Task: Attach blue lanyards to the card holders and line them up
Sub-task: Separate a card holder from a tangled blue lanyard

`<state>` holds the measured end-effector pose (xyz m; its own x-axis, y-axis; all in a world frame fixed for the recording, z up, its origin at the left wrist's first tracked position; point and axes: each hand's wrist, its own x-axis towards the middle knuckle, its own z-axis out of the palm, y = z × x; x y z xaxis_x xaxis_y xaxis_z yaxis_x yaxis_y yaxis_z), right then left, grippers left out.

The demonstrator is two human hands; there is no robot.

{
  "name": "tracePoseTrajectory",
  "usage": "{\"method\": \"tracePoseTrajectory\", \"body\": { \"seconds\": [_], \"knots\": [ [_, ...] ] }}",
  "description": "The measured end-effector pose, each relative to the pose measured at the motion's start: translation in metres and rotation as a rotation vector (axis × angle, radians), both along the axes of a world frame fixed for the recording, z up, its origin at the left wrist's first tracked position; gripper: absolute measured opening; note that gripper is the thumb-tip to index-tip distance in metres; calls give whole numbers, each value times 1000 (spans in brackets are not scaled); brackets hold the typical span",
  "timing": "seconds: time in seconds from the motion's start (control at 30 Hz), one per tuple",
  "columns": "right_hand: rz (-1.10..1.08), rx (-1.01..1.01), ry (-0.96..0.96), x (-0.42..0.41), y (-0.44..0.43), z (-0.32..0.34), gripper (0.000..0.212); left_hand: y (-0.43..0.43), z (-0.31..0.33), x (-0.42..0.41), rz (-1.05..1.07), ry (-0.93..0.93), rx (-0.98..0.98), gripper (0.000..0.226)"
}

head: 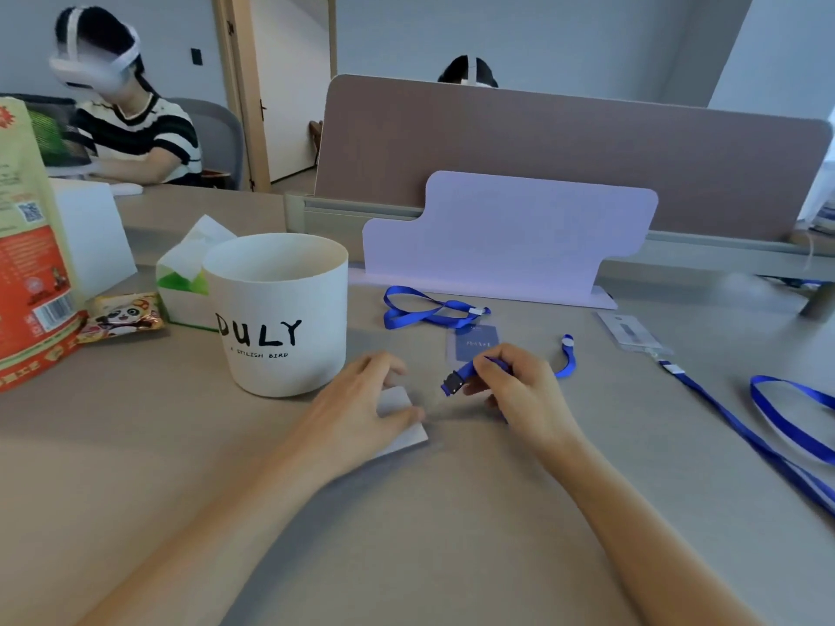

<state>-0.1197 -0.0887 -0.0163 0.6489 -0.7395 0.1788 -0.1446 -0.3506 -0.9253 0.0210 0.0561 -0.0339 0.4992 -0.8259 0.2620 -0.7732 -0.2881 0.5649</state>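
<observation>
My left hand (361, 399) presses on a clear card holder (402, 422) lying flat on the grey table, fingers curled over its top edge. My right hand (515, 386) pinches a blue lanyard (567, 354) near its black clip (453, 382), which points toward the holder and hangs just right of it, apart. Behind my hands lies a card holder with a blue card (472, 343), joined to a coiled blue lanyard (420, 307). At the right a third clear holder (630, 334) lies attached to a long blue lanyard (768, 426).
A white bucket marked DULY (280, 314) stands left of my hands. Beyond it are a tissue box (185, 273), a panda snack packet (124, 316) and a red bag (27, 264). A lilac stand (506, 237) and desk divider (565, 146) close the back. Two people sit beyond.
</observation>
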Motion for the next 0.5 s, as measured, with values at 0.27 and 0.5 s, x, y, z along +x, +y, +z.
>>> {"method": "tracePoseTrajectory", "body": {
  "seconds": [0.27,0.5],
  "knots": [
    [189,-521,200,3,10,-11,30,6,4,11,74,11,-25,35],
    [390,-369,92,5,23,-5,32,8,16,4,-38,158,-197,32]
  ]
}}
